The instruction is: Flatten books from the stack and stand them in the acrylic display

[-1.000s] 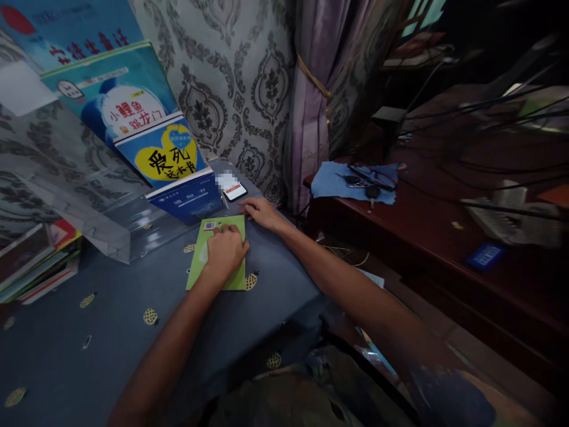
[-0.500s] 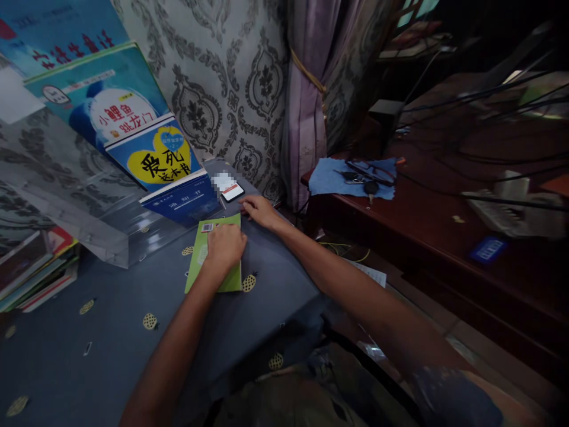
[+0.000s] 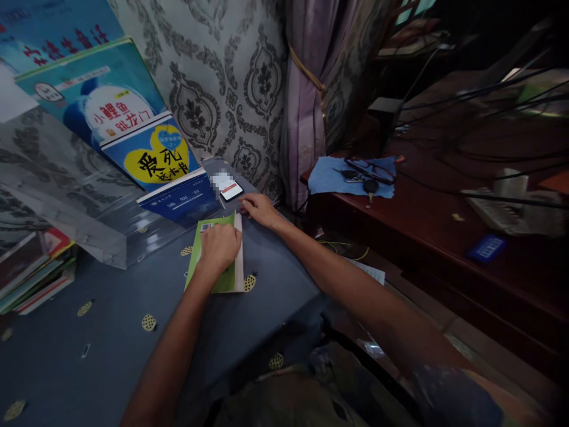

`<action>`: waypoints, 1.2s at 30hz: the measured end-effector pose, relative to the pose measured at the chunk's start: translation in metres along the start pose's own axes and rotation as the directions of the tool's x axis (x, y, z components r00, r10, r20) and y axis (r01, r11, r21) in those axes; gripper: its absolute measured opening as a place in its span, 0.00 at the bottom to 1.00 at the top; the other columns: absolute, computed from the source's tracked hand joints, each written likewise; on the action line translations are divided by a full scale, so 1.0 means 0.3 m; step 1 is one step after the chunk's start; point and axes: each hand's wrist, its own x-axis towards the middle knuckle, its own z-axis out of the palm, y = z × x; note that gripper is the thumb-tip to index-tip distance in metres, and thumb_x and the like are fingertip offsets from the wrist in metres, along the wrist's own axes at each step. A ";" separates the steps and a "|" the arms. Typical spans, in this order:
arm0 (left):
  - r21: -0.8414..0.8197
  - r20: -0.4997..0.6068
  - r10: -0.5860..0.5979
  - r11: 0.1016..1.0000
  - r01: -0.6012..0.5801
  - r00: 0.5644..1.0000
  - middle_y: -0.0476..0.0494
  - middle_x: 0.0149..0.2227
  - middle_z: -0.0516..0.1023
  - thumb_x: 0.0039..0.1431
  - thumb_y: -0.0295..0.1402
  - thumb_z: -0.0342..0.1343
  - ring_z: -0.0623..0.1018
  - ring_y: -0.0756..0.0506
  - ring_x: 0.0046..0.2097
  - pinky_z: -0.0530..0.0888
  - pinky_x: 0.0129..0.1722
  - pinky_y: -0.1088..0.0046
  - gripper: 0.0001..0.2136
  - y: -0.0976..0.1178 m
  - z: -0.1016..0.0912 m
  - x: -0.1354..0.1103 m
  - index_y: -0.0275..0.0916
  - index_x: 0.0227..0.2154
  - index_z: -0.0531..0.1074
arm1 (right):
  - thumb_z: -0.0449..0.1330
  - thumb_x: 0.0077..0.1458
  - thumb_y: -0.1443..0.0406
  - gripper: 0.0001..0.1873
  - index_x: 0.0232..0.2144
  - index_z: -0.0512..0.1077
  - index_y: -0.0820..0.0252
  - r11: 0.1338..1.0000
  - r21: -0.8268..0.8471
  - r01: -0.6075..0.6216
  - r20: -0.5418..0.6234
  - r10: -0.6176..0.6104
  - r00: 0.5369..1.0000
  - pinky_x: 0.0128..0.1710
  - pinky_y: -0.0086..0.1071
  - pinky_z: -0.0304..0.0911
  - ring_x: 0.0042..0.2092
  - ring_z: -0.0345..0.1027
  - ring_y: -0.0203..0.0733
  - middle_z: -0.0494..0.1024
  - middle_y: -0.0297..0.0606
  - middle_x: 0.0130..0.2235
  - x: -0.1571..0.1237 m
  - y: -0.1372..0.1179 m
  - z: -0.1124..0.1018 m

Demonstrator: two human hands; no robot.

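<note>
A green book [image 3: 229, 280] lies on the cloth-covered table [image 3: 115, 356], with a barcode at its upper left. My left hand [image 3: 221, 244] is closed over the book's upper right part, fingers curled down on its green cover. Along the right side a strip of pale page edges shows beside the cover. To the right of the book, my right hand [image 3: 260, 210] rests on the tabletop, loosely bent with thumb and forefinger apart and nothing visible in it. Just beyond those fingertips is a phone [image 3: 232, 192] with a lit screen.
A clear acrylic stand [image 3: 104, 243] holds several upright books [image 3: 162, 160] at the left. More books [image 3: 40, 279] are stacked beside it. On the dark red desk [image 3: 427, 219] at the right are a blue cloth [image 3: 326, 178] with glasses and keys, and cables.
My left hand has shifted slightly left with the green cover, and pale page edges now show along the book's right side. My right hand stays by the phone.
</note>
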 end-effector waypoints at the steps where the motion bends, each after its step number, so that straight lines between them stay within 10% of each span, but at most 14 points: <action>1: -0.002 -0.003 -0.001 1.000 0.001 1.000 0.28 0.43 0.83 0.68 0.34 0.42 0.83 0.34 0.47 0.76 0.48 0.59 0.22 0.001 0.003 0.000 0.33 0.42 0.82 | 0.52 0.63 0.70 0.16 0.48 0.77 0.64 1.000 0.016 0.022 -0.023 -0.022 1.000 0.37 0.34 0.74 0.39 0.79 0.43 0.83 0.43 0.38 0.000 -0.001 0.001; 7: -0.002 -0.025 0.020 1.000 -0.020 0.999 0.28 0.41 0.83 0.69 0.34 0.42 0.83 0.35 0.45 0.76 0.45 0.61 0.21 0.030 0.033 -0.007 0.32 0.41 0.82 | 0.52 0.66 0.67 0.15 0.48 0.76 0.61 0.968 0.198 0.157 -0.014 -0.157 0.987 0.38 0.32 0.72 0.36 0.78 0.38 0.82 0.38 0.37 -0.008 -0.011 0.015; 13: 0.017 0.009 0.107 0.994 -0.107 0.994 0.27 0.45 0.81 0.71 0.41 0.45 0.82 0.34 0.45 0.76 0.45 0.60 0.21 -0.004 0.034 -0.037 0.30 0.45 0.78 | 0.55 0.60 0.72 0.12 0.42 0.77 0.64 0.983 -0.020 0.184 0.167 -0.178 0.970 0.39 0.31 0.67 0.35 0.73 0.38 0.81 0.36 0.33 -0.023 -0.013 0.027; 22: -0.158 -0.112 0.579 0.792 -0.590 0.807 0.36 0.67 0.67 0.65 0.47 0.56 0.68 0.37 0.67 0.70 0.63 0.55 0.27 -0.305 0.168 -0.239 0.41 0.63 0.66 | 0.54 0.61 0.71 0.14 0.44 0.78 0.63 0.944 -0.205 0.258 0.220 -0.212 0.952 0.41 0.31 0.63 0.38 0.70 0.41 0.81 0.38 0.39 -0.041 -0.036 0.022; 36: -0.049 -0.335 0.608 0.752 -0.657 0.720 0.35 0.53 0.81 0.71 0.29 0.47 0.79 0.40 0.57 0.80 0.54 0.58 0.15 -0.293 0.230 -0.313 0.36 0.52 0.77 | 0.54 0.60 0.73 0.15 0.44 0.78 0.64 0.934 -0.227 0.276 0.240 -0.221 0.945 0.44 0.33 0.63 0.42 0.71 0.43 0.82 0.40 0.42 -0.050 -0.040 0.036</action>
